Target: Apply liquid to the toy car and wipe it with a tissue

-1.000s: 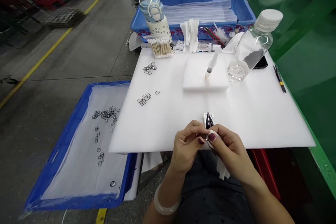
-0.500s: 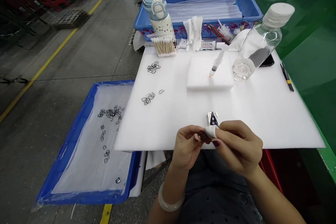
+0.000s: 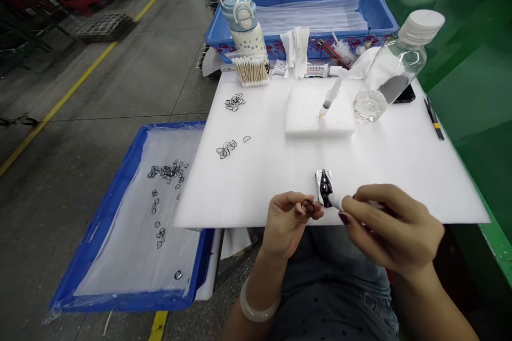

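Observation:
My left hand pinches a small dark ring near the front edge of the white foam board. To its right, my right hand is closed on a white cloth, whose tip sticks out from the fingers. Between and just beyond the hands, a small black and white toy car rests on the board. Two groups of thin dark rings lie at the board's left, with a single one beside the nearer group.
A foam block with a syringe on it is mid-board. Behind stand a clear bottle, a patterned bottle, cotton swabs and a blue bin. A blue tray of rings is lower left.
My right hand has moved right with the cloth, away from my left hand and the ring. More of the toy car shows. My left hand has stayed nearly in place.

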A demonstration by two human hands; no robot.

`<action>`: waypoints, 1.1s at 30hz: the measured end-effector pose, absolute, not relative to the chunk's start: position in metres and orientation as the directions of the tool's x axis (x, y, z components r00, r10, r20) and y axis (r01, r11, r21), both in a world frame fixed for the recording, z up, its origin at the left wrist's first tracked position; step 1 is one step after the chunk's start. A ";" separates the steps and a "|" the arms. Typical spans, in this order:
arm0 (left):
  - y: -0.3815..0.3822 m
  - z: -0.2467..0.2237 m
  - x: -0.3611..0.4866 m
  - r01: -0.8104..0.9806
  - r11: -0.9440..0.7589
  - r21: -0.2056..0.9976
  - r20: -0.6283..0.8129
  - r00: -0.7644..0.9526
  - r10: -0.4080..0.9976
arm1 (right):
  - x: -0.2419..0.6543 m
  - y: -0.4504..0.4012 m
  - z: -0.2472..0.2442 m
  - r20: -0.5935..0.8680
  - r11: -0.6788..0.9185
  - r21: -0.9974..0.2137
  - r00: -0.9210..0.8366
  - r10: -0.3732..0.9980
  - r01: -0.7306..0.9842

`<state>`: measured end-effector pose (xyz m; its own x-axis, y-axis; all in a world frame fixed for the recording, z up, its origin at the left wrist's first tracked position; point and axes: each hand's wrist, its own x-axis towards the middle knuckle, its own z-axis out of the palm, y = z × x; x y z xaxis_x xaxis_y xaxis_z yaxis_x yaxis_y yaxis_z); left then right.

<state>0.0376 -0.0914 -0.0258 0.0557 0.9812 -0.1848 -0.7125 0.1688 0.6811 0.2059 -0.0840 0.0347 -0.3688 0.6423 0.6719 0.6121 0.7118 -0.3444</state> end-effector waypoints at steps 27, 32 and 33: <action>-0.095 -0.024 0.027 -0.315 -0.063 0.947 0.022 -0.132 0.991 | 0.236 -0.093 -0.002 0.485 0.470 -0.703 -0.124 0.866 0.534; -0.094 -0.026 0.039 0.498 -0.384 0.777 0.481 -0.076 0.874 | 0.228 -0.091 -0.010 0.408 0.382 -0.736 -0.084 0.909 0.559; -0.093 -0.027 0.042 0.549 -0.415 0.725 0.519 -0.039 0.854 | 0.226 -0.090 -0.011 0.396 0.366 -0.734 -0.076 0.915 0.572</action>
<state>0.0416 -0.0932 -0.0266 -0.0387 0.8542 0.5185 0.5494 -0.4152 0.7251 0.2259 -0.0896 -0.0111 -0.0761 0.9150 0.3963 0.5718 0.3656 -0.7344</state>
